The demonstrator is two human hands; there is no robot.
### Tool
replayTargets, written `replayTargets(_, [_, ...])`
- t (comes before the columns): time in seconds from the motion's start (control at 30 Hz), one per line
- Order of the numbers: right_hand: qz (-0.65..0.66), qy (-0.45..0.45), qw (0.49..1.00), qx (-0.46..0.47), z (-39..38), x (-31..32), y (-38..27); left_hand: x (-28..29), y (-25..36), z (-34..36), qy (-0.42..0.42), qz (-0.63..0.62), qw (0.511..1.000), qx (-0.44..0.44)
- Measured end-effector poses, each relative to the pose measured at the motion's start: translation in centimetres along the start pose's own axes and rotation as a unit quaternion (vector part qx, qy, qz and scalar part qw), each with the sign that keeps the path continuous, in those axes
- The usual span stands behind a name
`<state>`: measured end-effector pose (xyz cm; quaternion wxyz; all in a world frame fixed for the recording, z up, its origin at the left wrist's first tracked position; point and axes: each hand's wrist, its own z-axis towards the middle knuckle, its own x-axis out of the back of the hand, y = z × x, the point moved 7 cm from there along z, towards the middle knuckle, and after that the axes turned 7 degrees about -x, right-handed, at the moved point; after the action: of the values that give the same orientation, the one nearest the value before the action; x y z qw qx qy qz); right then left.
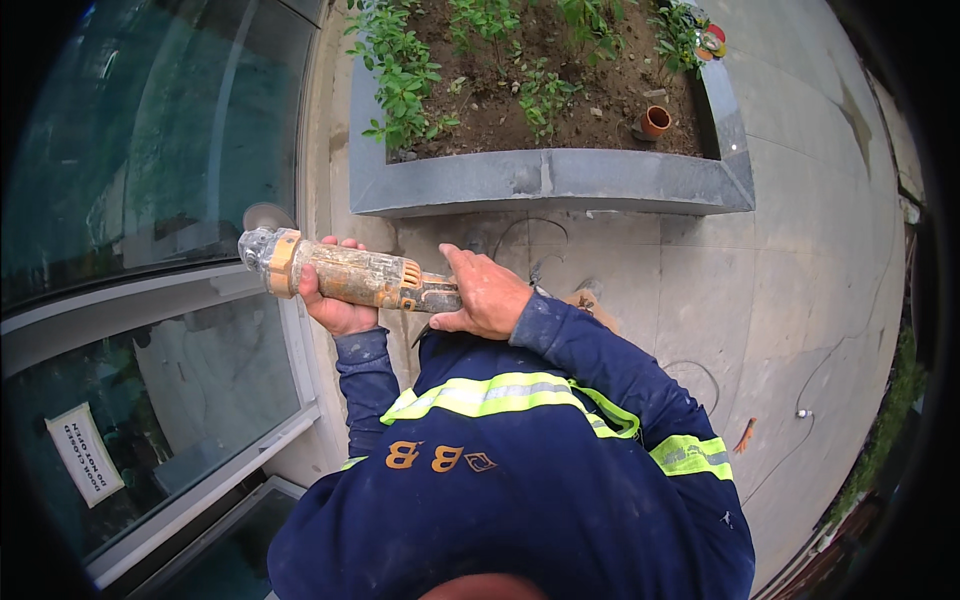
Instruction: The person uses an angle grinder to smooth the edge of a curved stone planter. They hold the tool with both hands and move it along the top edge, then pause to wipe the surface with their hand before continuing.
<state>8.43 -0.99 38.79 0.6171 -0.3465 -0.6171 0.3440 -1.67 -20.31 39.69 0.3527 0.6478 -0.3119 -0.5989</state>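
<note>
A worn, dust-covered angle grinder [360, 278] with yellow parts lies level across the front of my body, its head pointing left toward the glass. Its thin round disc [268, 216] sticks out on the far side of the metal head. Wrapped under and around the front of the body is my left hand [335, 305], thumb on top and fingertips showing beyond. My right hand [488, 295] grips the dark rear end, though its palm side and some fingers are hidden.
Beyond the grinder stands a grey stone planter [550, 182] with soil, green plants and a small clay pot [655, 122]. Glass panels [150, 150] in a metal frame run along the left, one bearing a paper sign [85, 455]. Cords [803, 413] trail over the paving [800, 270].
</note>
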Motion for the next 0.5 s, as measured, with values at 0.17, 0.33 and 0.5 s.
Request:
replayTargets(0.17, [0.128, 0.111, 0.963, -0.208, -6.0, 11.8, 8.9, 1.5, 2.3, 2.0, -0.006, -0.038, 0.998, -0.057])
replayTargets(0.33, [0.011, 0.281, 0.906, -0.317, -13.5, 16.1, 19.9, 3.0, 2.4, 3.3, -0.017, -0.034, 0.998, -0.044])
replayTargets(0.5, [-0.131, 0.254, 0.913, -0.29, -4.2, 5.3, 28.8, 6.1, -0.1, 4.5, 0.029, 0.016, 0.999, -0.012])
